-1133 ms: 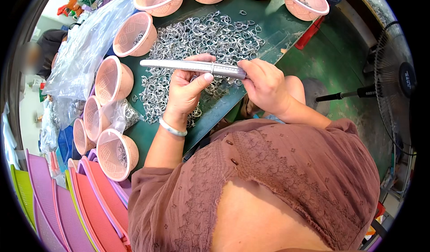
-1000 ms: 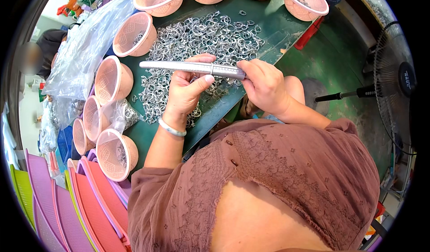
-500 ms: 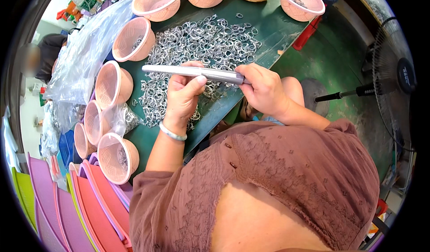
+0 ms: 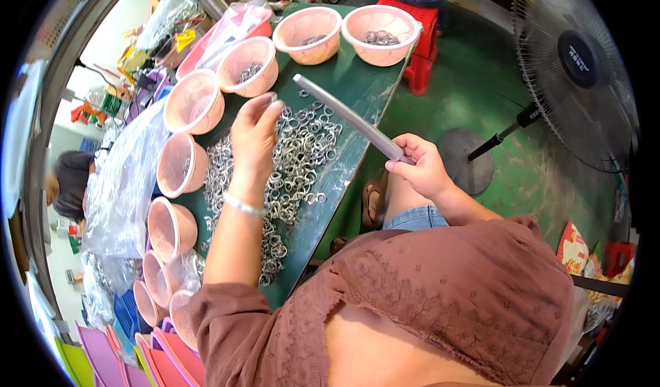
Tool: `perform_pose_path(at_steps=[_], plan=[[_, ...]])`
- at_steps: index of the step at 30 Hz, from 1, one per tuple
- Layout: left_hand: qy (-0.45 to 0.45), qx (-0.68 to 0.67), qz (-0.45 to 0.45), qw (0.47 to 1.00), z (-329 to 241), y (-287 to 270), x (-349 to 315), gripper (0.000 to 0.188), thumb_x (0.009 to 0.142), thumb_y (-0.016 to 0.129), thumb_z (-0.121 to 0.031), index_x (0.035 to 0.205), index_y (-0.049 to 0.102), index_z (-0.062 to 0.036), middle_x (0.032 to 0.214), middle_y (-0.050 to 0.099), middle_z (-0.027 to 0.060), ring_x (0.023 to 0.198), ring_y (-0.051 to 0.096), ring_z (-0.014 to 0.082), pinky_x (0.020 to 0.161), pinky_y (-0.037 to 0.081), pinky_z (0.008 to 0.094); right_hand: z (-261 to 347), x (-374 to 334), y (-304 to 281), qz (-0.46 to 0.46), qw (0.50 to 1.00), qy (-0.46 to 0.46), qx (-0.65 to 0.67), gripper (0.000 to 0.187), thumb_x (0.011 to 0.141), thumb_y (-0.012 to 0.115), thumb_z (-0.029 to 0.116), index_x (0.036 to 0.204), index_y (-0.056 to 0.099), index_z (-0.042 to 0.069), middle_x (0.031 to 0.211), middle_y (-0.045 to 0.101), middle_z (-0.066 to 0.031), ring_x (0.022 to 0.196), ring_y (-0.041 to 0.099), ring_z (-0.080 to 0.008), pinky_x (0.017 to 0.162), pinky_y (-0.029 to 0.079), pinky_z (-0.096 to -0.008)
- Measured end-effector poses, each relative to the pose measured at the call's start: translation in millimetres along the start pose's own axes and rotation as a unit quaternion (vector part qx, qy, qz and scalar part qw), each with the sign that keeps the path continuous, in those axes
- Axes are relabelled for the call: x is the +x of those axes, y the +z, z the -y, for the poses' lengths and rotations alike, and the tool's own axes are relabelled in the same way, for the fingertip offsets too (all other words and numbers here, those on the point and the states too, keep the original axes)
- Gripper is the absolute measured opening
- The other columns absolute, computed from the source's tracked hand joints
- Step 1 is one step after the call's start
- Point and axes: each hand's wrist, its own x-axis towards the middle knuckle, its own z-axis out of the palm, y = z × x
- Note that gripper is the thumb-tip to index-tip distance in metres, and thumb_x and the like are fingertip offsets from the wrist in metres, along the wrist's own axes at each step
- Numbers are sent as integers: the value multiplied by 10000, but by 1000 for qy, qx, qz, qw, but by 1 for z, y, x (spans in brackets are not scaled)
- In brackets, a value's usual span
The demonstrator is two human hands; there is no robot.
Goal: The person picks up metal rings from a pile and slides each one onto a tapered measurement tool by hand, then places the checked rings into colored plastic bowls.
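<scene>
Right hand (image 4: 414,157) grips the butt of a grey rod (image 4: 347,115), angled toward 10 o'clock. Left hand (image 4: 254,136) is clear of the rod, fingers curled nearly closed; contents cannot be confirmed. Progress appears partial: baskets (image 4: 313,56) from 11 to 1 o'clock contain rings (image 4: 380,38); many loose rings (image 4: 292,174) remain at 9 o'clock.

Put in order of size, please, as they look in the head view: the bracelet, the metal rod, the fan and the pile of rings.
From largest to smallest:
1. Fan
2. Pile of rings, partly hidden
3. Metal rod, long but thin
4. Bracelet
</scene>
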Motion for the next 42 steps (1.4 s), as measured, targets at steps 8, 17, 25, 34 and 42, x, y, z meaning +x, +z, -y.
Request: perform_pose_path(at_steps=[8,17,25,34,42], plan=[[94,120,168,974,-26,136,104,408,766,637,-153,1098,518,53,1004,579,136,889,557,173,762,435,246,22,-8,-26,-54,997,-43,39,274,729,589,-64,987,511,-14,871,551,-12,773,506,-53,695,408,-192],[-48,93,106,989,-18,98,188,214,826,563,-283,845,575,-70,753,515,7,516,335,73,454,284,205,13,-9,-49,-91,995,-28,21,255,728,600,-33,968,518,-3,778,542,14,623,463,-18,501,352,-156],[24,166,164,972,-19,26,159,251,854,519,-230,1007,549,-34,819,546,24,688,479,93,589,386,216,7,-4,-42,-76,997,-11,5,239,730,599,-21,954,525,15,768,529,28,606,440,-4,480,331,-146],[99,554,205,801,29,-38,59,191,711,631,-160,877,654,-70,836,590,126,823,577,269,751,447,343,-1,9,-11,6,999,24,21,244,728,588,-47,959,520,-9,829,548,-8,739,499,-53,655,404,-194],[131,555,191,799,33,-50,25,101,688,572,-97,765,587,-33,796,552,135,808,539,306,713,431,376,-4,6,2,7,999,37,-3,241,731,585,-50,960,518,-18,844,553,-22,761,510,-68,688,414,-206]])
